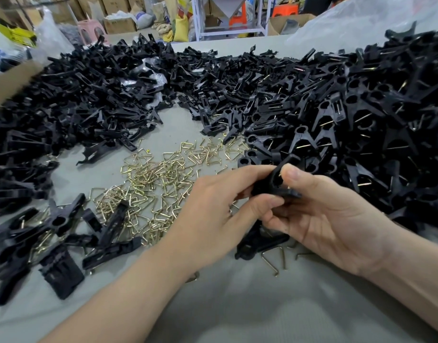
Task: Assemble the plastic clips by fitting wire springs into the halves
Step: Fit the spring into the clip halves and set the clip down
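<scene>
Both hands meet over the middle of the table around one black plastic clip (pixel 275 180). My left hand (pixel 220 209) grips it from the left with curled fingers. My right hand (pixel 322 214) pinches it from the right, thumb on top. A glint of wire shows at the clip's right side. A heap of brass wire springs (pixel 153 184) lies just left of my hands. Loose black clip halves (pixel 101 95) are piled at the left and back. A tall mound of assembled clips (pixel 361 115) with springs in them fills the right.
A black clip (pixel 260 241) and two loose springs (pixel 275 261) lie under my hands. Several black parts (pixel 59 243) lie at the near left. The grey table surface (pixel 225 305) shows in front. Boxes, sacks, stools and a white frame stand beyond the table.
</scene>
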`<state>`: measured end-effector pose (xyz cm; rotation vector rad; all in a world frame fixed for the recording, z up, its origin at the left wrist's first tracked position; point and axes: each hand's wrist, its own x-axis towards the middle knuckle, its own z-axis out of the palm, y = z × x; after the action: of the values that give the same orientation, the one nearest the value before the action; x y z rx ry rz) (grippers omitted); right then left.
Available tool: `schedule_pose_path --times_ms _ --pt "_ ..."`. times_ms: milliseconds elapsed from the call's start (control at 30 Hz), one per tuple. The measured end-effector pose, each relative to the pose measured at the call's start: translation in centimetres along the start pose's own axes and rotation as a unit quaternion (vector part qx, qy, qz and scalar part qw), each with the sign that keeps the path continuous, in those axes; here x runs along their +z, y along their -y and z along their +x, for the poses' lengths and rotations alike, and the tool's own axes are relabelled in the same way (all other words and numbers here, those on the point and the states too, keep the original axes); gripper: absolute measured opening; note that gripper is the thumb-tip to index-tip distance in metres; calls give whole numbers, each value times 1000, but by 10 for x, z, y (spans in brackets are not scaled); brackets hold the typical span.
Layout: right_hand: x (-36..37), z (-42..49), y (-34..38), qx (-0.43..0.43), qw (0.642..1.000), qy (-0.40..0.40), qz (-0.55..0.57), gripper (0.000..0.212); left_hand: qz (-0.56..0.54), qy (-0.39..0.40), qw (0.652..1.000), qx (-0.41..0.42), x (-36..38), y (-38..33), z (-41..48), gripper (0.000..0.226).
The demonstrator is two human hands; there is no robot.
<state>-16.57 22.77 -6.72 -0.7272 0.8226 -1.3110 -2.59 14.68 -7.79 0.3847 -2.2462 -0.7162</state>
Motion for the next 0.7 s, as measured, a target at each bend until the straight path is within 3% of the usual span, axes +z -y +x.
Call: schedule_pose_path --times_ms 267,400,533,700 --pt "2 2 0 -6 1000 -24 1 30 -18 0 1000 -6 -2 -3 -2 33" --pt "-2 -1 2 22 999 -2 24 45 -7 -16 1000 -7 -2 -6 -1 31" --pt "-4 0 12 6 997 -65 -50 19 55 -28 998 -2 -3 -1 0 30" --pt "-8 3 10 -77 976 -127 -161 14 90 -30 995 -41 -6 3 2 30"
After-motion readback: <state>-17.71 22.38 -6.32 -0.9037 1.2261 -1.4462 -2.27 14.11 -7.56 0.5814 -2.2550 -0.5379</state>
